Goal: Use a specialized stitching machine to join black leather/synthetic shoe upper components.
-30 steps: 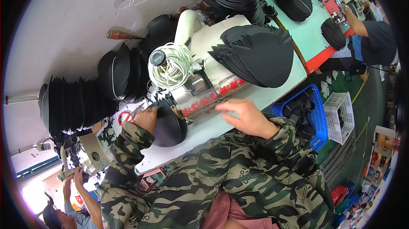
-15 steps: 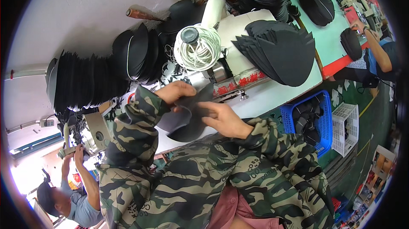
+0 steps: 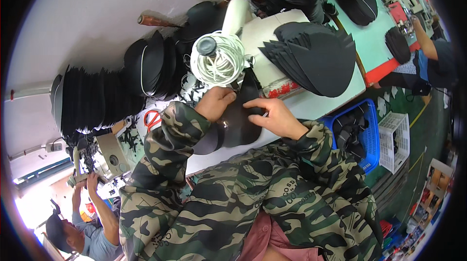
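A dark, thin, curved sheet piece (image 3: 237, 127) lies at the front of a sewing machine (image 3: 236, 15), its far tip near the needle area. My left hand (image 3: 215, 103) grips its left edge, thumb and fingers curled together close to the machine head. From the right, my right hand (image 3: 276, 116) pinches the piece's edge, index finger stretched along it and the thumb below. Another dark curved piece (image 3: 208, 143) shows beneath my left wrist. The needle itself is hidden by my left hand and the machine head.
A fanned stack of black pieces (image 3: 323, 59) rests right of the machine. More black stacks (image 3: 92, 98) stand left, near red-handled scissors (image 3: 152, 119). A blue basket (image 3: 372, 137) and white crate (image 3: 395, 142) stand right. Two people work nearby, left and right.
Both hands have moved forward with the dark piece, from near my body to the machine head. The piece now lies flatter, its tip under the machine. My view has shifted slightly.
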The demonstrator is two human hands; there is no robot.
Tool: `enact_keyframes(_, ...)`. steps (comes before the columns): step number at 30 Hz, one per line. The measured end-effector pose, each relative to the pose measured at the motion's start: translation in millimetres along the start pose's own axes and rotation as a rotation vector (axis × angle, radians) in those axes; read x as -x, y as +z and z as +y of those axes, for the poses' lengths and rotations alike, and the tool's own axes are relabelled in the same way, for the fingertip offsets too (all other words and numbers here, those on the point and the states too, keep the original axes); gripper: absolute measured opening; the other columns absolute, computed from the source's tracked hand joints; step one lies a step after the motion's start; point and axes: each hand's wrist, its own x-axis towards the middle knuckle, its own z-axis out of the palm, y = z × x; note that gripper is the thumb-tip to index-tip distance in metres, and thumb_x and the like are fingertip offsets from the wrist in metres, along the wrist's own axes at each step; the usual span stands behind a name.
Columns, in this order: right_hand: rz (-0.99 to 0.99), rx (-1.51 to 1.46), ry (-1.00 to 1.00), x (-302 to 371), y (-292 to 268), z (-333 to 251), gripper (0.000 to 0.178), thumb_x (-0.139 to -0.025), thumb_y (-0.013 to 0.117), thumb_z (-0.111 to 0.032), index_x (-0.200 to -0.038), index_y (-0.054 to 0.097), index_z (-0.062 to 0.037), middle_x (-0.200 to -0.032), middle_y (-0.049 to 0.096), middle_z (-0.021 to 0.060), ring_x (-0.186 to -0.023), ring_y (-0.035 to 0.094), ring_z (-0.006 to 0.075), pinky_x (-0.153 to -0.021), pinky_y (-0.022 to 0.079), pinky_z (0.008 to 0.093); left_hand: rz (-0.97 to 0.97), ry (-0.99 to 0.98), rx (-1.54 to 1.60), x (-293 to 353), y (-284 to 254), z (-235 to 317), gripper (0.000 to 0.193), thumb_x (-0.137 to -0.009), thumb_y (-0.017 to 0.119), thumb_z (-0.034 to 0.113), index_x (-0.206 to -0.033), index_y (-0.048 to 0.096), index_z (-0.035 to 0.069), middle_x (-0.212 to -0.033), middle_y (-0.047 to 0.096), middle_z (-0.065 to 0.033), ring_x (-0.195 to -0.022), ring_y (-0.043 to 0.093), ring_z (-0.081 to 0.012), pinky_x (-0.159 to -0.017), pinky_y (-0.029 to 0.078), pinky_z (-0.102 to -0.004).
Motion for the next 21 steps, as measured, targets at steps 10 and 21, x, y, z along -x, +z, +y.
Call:
enact_keyframes(10,0.610,0.204,-0.169,47,-46,-18,0.021,-0.085,0.061,0.002,-0.105,0.069,0.0010,-0.091,0.070,0.0142,-0.080,0.069,0.0228,-0.072,0.051,0.0295,-0.169,-0.024,0.127,37,11,22,0.038,-0.104,0.040,0.024,-0.130,0.051,-0.003,-0.095,0.069,-0.0159,-0.065,0.070,-0.0161,-0.046,0.047,-0.0195)
enact_keyframes(21,0.726,0.239,-0.262,7,-13,-22,0.026,-0.082,0.065,0.001,-0.107,0.068,0.0011,-0.095,0.069,0.0203,-0.083,0.069,0.0338,-0.073,0.054,0.0339,0.285,-0.076,-0.091,11,16,31,0.023,-0.092,0.054,0.009,-0.086,0.065,-0.010,-0.057,0.064,-0.0159,-0.048,0.067,-0.0210,-0.050,0.054,-0.0315)
